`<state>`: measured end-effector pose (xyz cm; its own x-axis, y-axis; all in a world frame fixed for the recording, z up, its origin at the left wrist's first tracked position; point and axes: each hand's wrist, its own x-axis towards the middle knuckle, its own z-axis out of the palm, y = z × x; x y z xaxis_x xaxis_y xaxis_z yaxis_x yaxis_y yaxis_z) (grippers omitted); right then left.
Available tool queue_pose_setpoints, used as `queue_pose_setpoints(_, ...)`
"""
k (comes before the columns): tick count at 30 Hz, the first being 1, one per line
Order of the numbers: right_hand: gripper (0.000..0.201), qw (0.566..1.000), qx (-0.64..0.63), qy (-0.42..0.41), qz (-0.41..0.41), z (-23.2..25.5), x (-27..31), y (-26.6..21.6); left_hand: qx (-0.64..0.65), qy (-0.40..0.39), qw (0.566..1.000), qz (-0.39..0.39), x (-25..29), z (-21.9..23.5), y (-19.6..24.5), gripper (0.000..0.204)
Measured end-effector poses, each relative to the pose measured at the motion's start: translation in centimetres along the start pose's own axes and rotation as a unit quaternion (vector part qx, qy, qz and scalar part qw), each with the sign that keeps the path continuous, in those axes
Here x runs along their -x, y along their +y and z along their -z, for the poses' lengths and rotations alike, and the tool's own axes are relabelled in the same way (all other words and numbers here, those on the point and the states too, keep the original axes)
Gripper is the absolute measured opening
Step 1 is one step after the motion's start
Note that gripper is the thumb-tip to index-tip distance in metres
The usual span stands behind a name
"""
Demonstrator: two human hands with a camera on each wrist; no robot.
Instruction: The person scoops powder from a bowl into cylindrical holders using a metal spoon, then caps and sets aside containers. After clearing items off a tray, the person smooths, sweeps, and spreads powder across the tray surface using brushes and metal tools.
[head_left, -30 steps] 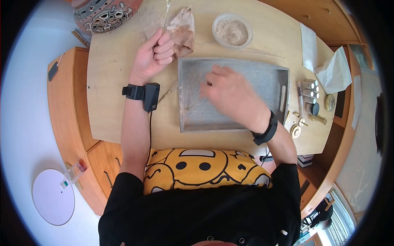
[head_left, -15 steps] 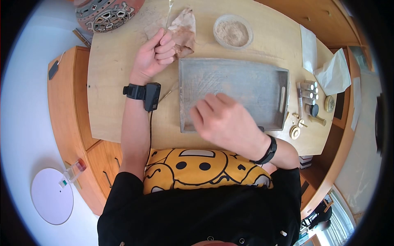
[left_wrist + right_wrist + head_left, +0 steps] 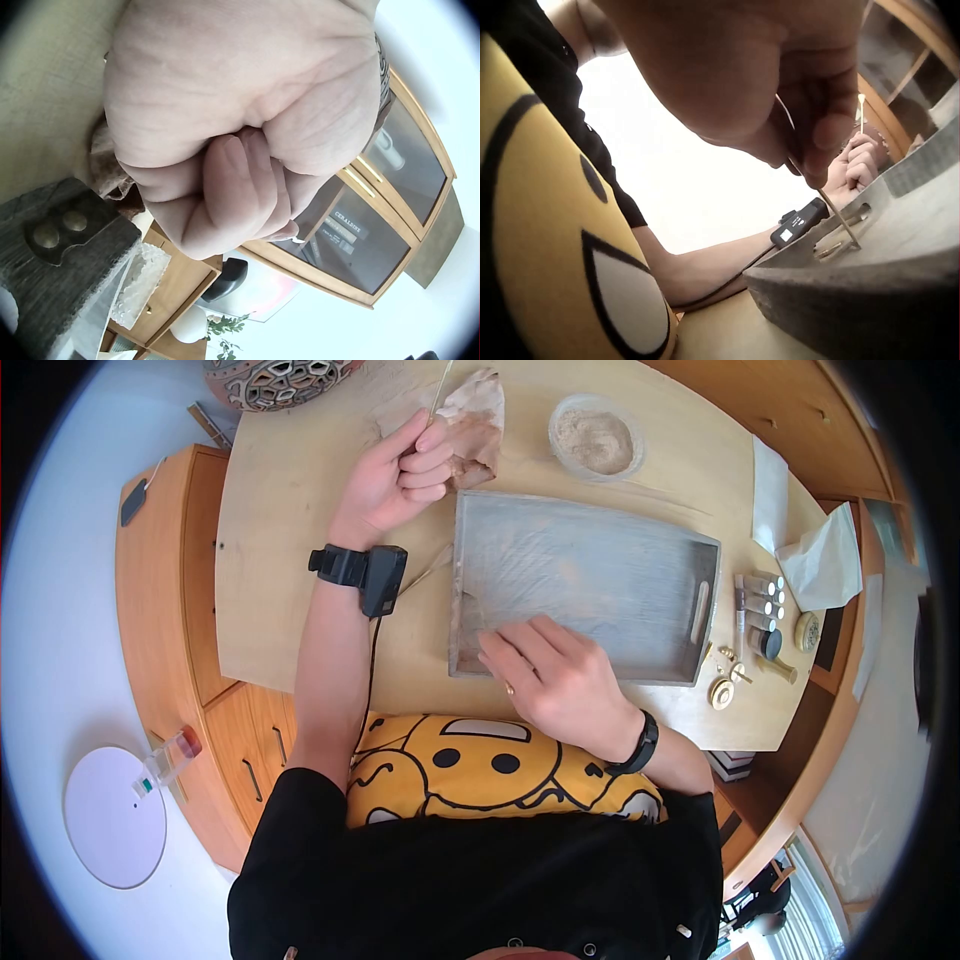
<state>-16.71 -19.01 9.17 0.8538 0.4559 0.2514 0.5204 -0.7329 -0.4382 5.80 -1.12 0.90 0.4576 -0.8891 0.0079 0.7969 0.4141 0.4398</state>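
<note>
My right hand (image 3: 555, 670) is over the near left part of a grey wooden tray (image 3: 585, 675). Its thumb and fingers pinch a thin metal rod (image 3: 836, 211), whose small flat tip is down inside the tray near the end wall in the right wrist view. My left hand (image 3: 395, 475), raised beyond the tray's left side, grips a slender stick (image 3: 440, 395). A small pale tip tops this stick in the right wrist view. Curled fingers (image 3: 244, 180) hide its lower part in the left wrist view. Faint streaks mark the tray floor.
A stained cloth (image 3: 478, 430) and a bowl of pale powder (image 3: 597, 440) are behind the tray. Small bottles (image 3: 765, 600) and brass pieces (image 3: 722, 693) stand to the right. A thin tool (image 3: 425, 572) lies left of the tray. A yellow cushion (image 3: 480, 760) borders the near edge.
My right hand has come from the middle of the tray toward its near left corner. The left hand keeps its grip on the stick. The head view has shifted slightly.
</note>
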Motion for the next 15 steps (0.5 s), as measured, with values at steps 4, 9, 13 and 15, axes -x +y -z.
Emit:
queue_pose_setpoints(4,0.034,0.997,0.051,-0.034,0.056,0.0,0.5,-1.0,0.002,-0.01,1.0,0.004,-0.1,0.4,0.1,0.035)
queue_pose_setpoints(9,0.037,0.979,0.083,-0.11,0.149,0.6,0.8,-2.0,0.006,-0.034,0.999,0.006,-0.2,0.5,0.1,0.034)
queue_pose_setpoints(13,0.036,0.977,0.073,-0.129,0.156,0.9,0.9,-2.2,0.009,-0.027,1.0,0.007,-0.1,0.5,0.1,0.035)
queue_pose_setpoints(15,0.035,0.976,0.122,-0.104,0.148,1.2,0.5,-2.0,0.009,-0.026,1.0,0.007,-0.1,0.4,0.1,0.035)
